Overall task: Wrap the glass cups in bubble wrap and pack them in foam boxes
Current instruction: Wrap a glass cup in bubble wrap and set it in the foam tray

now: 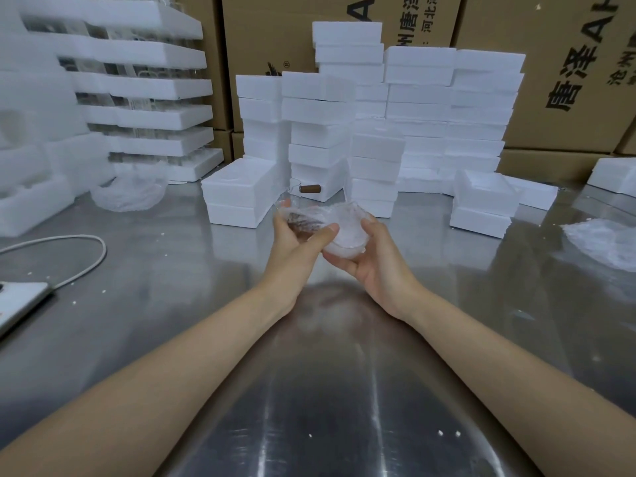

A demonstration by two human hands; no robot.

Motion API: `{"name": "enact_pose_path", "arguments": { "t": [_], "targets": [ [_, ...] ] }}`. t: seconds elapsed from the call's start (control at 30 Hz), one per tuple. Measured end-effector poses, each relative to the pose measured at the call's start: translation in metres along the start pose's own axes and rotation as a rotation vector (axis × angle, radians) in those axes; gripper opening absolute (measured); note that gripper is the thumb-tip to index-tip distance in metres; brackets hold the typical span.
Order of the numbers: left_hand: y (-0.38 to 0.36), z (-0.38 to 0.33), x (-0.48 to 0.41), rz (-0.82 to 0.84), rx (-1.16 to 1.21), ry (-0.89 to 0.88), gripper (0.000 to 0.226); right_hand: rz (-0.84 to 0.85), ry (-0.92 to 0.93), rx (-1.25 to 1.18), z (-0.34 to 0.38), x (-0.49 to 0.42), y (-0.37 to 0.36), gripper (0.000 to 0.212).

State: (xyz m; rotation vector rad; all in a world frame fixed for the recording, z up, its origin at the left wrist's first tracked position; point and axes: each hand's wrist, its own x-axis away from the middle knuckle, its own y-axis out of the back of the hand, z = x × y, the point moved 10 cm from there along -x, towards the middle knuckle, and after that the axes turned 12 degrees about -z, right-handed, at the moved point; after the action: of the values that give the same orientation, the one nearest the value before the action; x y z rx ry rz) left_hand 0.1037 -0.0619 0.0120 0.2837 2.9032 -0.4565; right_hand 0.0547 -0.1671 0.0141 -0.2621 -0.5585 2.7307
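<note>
**Task item.** One glass cup (344, 232), enclosed in a sheet of bubble wrap (311, 215), is held in the air above the steel desk (172, 321), in front of the foam stacks. A brown part shows through the wrap at its left end.

**Hands.** Two, both on the bundle.
- The left hand (296, 242) grips the left end, thumb laid across the wrap and fingers curled behind.
- The right hand (377, 263) cups the right end from below, fingers curled up round the far side.

**Other cup.** One unwrapped glass cup (295, 189) lies on its side on the desk just behind the hands. Its brown handle (309, 188) points right, at the foot of a stack.

**Foam boxes.**
- One pile of two (237, 194) stands left of the hands.
- One pile of two (481, 204) stands to the right.
- At least six taller columns (420, 98) stand behind; the exact box count there cannot be told.
- One further foam box (612, 180) sits at the right edge.

**Loose bubble wrap.** Two heaps: one far left (127, 192) and one far right (605, 242).

**Remainder.**
- One stack of foam trays (151, 87) stands at the left with glassware between its layers.
- One white cable (104, 251) runs to one grey device (17, 301) at the left edge.
- Printed cardboard cartons (550, 80) stand behind everything.
</note>
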Motion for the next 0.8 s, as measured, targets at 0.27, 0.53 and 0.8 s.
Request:
{"name": "enact_pose_path", "arguments": {
  "t": [0.27, 0.53, 0.8],
  "targets": [
    [0.02, 0.0, -0.009, -0.131, -0.187, -0.047, 0.03, 0.1, 0.066, 0.242, 0.001, -0.001, 0.003, 0.047],
    [0.011, -0.019, -0.009, 0.074, -0.518, -0.289, 0.016, -0.054, 0.219, 0.85, 0.005, -0.014, 0.027, 0.043],
    [-0.001, -0.026, -0.002, 0.147, -0.972, -0.506, 0.03, -0.006, 0.23, 0.892, 0.0, -0.022, 0.035, 0.025]
  ]
}}
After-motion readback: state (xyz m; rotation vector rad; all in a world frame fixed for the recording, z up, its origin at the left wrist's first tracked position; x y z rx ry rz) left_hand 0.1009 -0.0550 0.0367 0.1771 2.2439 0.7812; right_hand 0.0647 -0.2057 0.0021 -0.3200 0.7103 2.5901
